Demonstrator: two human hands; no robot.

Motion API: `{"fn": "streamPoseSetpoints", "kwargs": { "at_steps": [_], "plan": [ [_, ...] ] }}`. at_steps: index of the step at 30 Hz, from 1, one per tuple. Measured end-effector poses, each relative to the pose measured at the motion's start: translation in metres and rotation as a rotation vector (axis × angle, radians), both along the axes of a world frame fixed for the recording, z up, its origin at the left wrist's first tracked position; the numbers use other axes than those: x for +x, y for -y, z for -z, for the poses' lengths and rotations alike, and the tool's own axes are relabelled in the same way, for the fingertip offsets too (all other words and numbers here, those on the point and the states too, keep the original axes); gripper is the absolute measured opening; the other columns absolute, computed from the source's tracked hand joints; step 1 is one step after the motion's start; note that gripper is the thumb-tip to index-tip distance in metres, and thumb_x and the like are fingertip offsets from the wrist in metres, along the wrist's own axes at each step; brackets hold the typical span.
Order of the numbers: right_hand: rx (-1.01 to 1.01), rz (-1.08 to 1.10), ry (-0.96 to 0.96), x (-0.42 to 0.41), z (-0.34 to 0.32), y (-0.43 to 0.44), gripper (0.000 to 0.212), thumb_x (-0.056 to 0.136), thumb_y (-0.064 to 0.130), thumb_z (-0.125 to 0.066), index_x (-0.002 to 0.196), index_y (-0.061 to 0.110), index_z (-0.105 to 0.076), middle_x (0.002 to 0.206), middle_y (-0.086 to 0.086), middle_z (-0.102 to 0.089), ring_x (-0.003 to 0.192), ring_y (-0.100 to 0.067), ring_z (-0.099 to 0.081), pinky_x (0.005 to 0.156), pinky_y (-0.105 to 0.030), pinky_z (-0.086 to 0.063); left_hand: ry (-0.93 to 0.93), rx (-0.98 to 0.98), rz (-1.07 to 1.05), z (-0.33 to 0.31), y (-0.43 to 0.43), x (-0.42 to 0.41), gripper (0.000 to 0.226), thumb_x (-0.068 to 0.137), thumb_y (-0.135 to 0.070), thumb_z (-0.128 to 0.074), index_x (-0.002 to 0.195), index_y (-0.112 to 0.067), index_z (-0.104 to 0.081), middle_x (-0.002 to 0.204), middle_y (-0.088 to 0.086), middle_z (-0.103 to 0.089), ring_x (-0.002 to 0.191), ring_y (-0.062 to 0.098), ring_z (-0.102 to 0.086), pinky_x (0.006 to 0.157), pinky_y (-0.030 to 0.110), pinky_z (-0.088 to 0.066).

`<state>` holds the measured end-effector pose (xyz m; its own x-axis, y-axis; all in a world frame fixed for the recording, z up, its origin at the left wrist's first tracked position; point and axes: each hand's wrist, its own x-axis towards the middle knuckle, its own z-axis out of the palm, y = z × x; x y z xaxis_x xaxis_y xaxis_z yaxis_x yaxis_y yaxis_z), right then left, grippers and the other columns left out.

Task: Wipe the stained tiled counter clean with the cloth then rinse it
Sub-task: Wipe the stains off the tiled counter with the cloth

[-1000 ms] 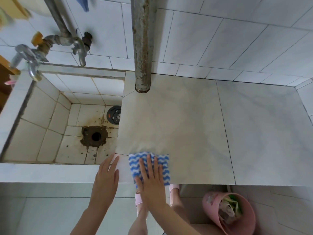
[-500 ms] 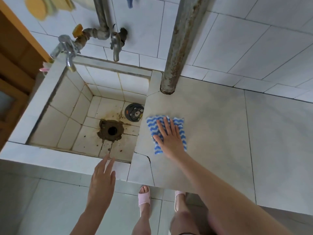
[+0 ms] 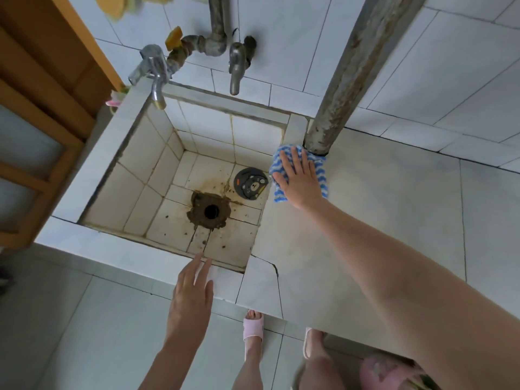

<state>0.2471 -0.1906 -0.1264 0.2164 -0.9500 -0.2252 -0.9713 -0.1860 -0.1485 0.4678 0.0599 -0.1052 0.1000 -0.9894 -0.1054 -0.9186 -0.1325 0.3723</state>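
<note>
I see my right hand (image 3: 299, 180) pressing the cloth (image 3: 319, 171) flat, fingers spread, at the bench's (image 3: 380, 220) back-left corner; left hand (image 3: 191, 299) hovers wide, holding nothing

Both my arms are bare from the lowest edge of the frame up, no sleeve showing on either. My left hand (image 3: 191, 299), at lower centre, has no ring, watch or glove; its fingers are long and slim. My right hand (image 3: 299, 178), right of centre, is also bare. At the bottom of the frame my bare legs show, and on my feet I wear pale pink slippers (image 3: 253, 327) with an open toe, the toes of the left foot peeking out
</note>
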Motion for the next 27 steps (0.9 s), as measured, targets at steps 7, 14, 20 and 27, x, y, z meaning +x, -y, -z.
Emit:
{"fn": "streamPoseSetpoints", "kwargs": {
  "at_steps": [7,14,20,27],
  "plan": [
    [-0.026,0.028,0.000,0.008,0.004,-0.022,0.064,0.096,0.052,-0.009,0.149,0.019,0.005,0.158,-0.010,0.009,0.145,-0.029,0.011,0.117,-0.039,0.006,0.004,0.040,-0.034,-0.003,-0.002,-0.006,0.045,0.089,-0.025,-0.041,0.130,-0.010,-0.051,0.140,0.009,-0.043,0.123,0.026,-0.046,0.088,0.039,-0.049],
    [-0.066,-0.075,0.080,0.032,0.005,-0.130,0.062,0.097,0.051,0.000,0.150,0.020,-0.010,0.158,-0.007,-0.007,0.145,-0.026,0.002,0.117,-0.036,0.005,-0.027,0.052,-0.035,0.000,-0.004,-0.003,0.043,0.090,-0.018,-0.050,0.133,-0.011,-0.049,0.144,0.007,-0.039,0.126,0.026,-0.043,0.092,0.039,-0.046],
    [-0.085,-0.155,0.064,0.039,0.003,-0.211,0.059,0.100,0.050,-0.018,0.151,0.021,-0.014,0.159,-0.004,-0.009,0.146,-0.026,-0.005,0.116,-0.039,-0.008,0.024,0.001,-0.017,-0.002,-0.002,-0.005,0.042,0.085,-0.009,-0.058,0.126,-0.006,-0.054,0.136,0.014,-0.047,0.117,0.031,-0.051,0.085,0.040,-0.050],
    [-0.032,-0.254,0.123,0.003,-0.001,-0.248,0.056,0.099,0.050,-0.028,0.149,0.026,-0.022,0.157,-0.001,-0.018,0.145,-0.024,-0.015,0.112,-0.044,-0.023,0.050,-0.008,-0.007,-0.005,0.001,-0.010,0.043,0.081,-0.006,-0.062,0.124,-0.004,-0.056,0.136,0.017,-0.046,0.115,0.034,-0.053,0.082,0.042,-0.053]
  ]
}}
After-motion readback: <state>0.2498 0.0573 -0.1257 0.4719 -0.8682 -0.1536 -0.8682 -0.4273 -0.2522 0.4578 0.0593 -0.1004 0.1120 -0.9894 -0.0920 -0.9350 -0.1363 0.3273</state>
